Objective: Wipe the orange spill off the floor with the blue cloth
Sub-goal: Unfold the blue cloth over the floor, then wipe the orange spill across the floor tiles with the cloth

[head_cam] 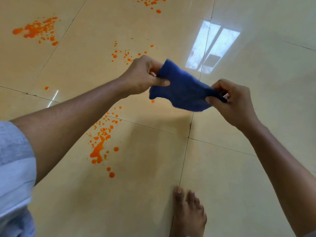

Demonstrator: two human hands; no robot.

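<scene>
Both hands pinch crumpled blue cloth [183, 88] above floor

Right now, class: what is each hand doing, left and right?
Left hand: closed, pinching one edge of the blue cloth, held in the air above the floor.
Right hand: closed, pinching the cloth's opposite edge.

Top edge cuts an orange spill [152, 0]; blue cloth [181, 88] blurred
</scene>
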